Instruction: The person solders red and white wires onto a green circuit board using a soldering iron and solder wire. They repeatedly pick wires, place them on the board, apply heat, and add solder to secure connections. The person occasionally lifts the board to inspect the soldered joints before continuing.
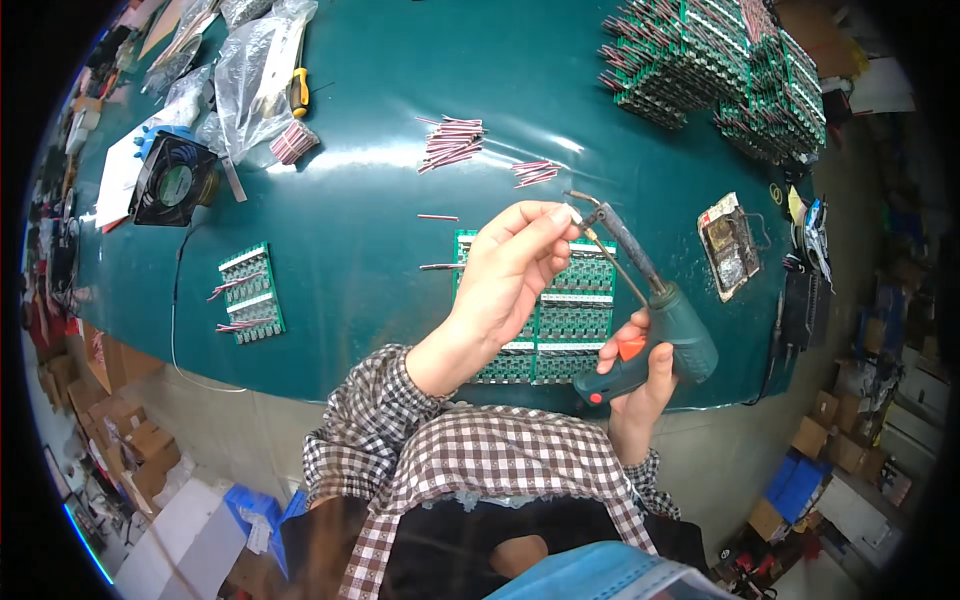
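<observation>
My right hand (655,372) grips a dark green soldering gun (690,335) with an orange trigger, its metal barrel and thin feed tube pointing up and to the left. By the tip of that tube, my left hand (508,268) is closed in a pinch of thumb and forefinger. What lies between those fingertips is too small to make out. Below both hands lies a panel of green circuit boards (578,318) with white strips, partly covered by my left hand and forearm. A short wire (438,217) and a dark, thin rod-like piece (440,267) lie left of the panel.
Two piles of short red-and-white wires (455,143) (536,173) lie farther back. A smaller board (252,292) with wires rests at left, near a black fan (174,184). Stacked wired boards (690,60) fill the back right, above a soldering-iron stand (730,245).
</observation>
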`<state>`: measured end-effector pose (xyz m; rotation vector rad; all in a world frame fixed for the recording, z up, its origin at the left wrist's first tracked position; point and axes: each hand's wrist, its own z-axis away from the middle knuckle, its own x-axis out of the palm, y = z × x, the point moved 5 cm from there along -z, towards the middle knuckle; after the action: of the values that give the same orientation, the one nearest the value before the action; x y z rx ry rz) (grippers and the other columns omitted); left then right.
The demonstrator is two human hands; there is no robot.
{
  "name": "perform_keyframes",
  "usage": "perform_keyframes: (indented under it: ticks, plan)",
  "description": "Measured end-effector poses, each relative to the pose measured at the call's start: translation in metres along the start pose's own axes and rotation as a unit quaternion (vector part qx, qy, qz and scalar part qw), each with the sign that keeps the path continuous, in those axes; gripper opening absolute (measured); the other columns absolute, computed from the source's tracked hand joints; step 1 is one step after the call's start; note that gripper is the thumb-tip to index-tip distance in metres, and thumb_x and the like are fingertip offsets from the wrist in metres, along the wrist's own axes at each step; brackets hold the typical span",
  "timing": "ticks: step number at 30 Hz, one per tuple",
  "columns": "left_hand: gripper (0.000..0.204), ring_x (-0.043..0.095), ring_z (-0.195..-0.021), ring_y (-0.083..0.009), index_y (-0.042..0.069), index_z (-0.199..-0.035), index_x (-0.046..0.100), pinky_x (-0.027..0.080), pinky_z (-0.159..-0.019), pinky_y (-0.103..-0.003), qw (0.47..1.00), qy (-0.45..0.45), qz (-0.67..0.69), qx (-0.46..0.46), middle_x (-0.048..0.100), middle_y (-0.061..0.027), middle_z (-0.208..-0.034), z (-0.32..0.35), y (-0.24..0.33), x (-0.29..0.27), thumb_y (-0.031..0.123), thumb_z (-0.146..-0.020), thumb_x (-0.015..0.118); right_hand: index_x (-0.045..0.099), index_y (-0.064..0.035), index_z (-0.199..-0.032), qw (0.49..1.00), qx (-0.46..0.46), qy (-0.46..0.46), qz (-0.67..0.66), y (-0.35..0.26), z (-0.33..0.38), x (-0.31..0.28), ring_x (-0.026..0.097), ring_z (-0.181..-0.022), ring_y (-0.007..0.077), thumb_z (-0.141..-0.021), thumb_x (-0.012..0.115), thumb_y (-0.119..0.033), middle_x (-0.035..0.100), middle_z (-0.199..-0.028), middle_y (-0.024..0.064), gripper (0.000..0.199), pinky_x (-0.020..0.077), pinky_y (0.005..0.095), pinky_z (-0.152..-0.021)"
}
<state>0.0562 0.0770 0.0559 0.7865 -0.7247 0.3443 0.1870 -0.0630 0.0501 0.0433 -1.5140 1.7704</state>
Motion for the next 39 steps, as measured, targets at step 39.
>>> perform_keyframes:
  ticks: [39]
  plan:
    - [0.006, 0.059, -0.065, -0.0082, -0.003, -0.087, 0.056, 0.047, -0.059, -0.021, 0.733, -0.099, -0.671, 0.055, 0.060, -0.0044, -0.075, 0.000, 0.032, -0.037, 0.002, -0.085, 0.058, 0.045, 0.0045, -0.114, 0.997, 0.010, 0.043, 0.059, -0.008, 0.007, -0.059, 0.060, -0.072, 0.0199, -0.091, 0.050, -0.041, 0.057, -0.092, 0.0107, 0.051, 0.0509, 0.0259, -0.051]
